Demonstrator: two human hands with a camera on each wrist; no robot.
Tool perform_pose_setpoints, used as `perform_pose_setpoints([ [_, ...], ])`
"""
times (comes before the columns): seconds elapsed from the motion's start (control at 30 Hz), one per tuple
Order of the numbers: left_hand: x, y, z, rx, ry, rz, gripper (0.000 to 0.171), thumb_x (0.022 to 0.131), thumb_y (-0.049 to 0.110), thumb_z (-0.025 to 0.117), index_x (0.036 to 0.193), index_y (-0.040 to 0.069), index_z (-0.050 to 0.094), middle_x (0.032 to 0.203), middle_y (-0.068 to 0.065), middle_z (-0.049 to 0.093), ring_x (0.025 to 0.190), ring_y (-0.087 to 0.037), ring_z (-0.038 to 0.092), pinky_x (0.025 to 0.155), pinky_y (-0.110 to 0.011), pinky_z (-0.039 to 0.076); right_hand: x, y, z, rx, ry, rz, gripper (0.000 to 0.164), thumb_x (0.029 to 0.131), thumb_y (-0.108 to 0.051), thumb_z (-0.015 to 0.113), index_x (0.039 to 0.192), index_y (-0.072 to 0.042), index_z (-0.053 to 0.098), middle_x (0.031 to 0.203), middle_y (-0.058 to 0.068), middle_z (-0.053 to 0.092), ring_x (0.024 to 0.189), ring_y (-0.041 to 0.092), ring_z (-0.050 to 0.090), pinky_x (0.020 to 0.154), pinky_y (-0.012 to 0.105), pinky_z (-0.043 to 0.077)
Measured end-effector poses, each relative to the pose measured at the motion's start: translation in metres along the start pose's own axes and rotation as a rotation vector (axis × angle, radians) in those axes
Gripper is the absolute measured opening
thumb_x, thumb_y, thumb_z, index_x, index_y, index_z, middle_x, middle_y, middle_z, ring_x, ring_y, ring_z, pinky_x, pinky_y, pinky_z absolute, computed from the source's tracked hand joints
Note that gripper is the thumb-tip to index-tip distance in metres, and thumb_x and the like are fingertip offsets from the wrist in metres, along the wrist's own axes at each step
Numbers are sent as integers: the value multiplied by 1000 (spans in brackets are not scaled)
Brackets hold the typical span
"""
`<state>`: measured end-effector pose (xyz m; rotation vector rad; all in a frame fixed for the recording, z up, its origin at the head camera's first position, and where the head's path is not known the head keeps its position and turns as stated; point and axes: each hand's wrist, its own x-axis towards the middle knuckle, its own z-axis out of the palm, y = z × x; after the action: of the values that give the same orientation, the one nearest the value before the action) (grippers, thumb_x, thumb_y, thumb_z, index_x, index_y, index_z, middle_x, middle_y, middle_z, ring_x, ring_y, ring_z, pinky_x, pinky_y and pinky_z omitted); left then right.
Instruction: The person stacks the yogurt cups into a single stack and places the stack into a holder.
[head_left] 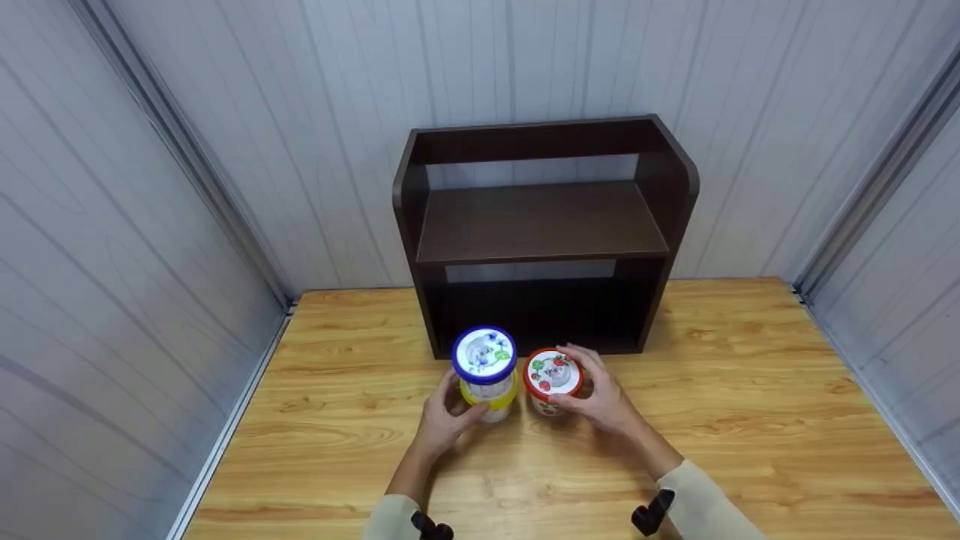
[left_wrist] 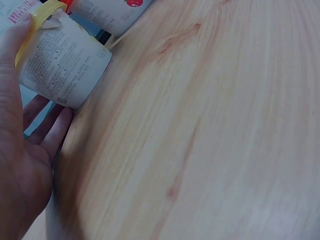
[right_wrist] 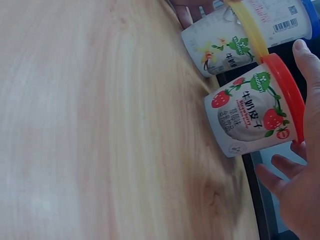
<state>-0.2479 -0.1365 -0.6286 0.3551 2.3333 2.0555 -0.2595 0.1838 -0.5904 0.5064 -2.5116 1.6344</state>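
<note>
So there are two bare hands at work here, each with a tub. The left hand (head_left: 442, 421) has its fingers and thumb curled partway round the yellow-lidded tub (head_left: 500, 406), thumb up against the yellow rim. A blue-lidded tub (head_left: 485, 355) is stacked right on top of that one. The right hand (head_left: 602, 399) grips the red-lidded tub (head_left: 553, 373) near its lid, thumb on one side and fingers on the other, spread about as wide as the lid. That one's got strawberries printed on it, and it's just beside the yellow one. All three tubs are at the front edge of a dark brown shelf unit (head_left: 541, 223), over the wooden bench (head_left: 337, 427); can't really tell if the red one's base touches the wood. Behind it all is a pale panelled wall (head_left: 360, 82).
</note>
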Motion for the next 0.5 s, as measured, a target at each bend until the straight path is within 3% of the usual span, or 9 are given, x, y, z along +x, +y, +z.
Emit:
perform_pose_setpoints([
  [0.23, 0, 1, 1, -15, -4, -2, 89, 100, 14, 86, 173, 1, 37, 160, -29, 59, 146, -43, 63, 125, -48, 57, -3, 5, 4, 53, -5, 50, 79, 86, -14, 99, 157, -8, 64, 169, 23, 52, 156, 38, 50, 124, 17, 42],
  [0.5, -2, 0, -1, 29, -4, 49, 90, 101, 22, 87, 171, -2, 37, 154, -30, 63, 138, -35, 67, 120, -47, 61, -6, 6, 6, 14, 0, 76, 78, 87, -16, 99, 156, -10, 64, 157, 18, 61, 141, 29, 59, 123, 31, 48],
])
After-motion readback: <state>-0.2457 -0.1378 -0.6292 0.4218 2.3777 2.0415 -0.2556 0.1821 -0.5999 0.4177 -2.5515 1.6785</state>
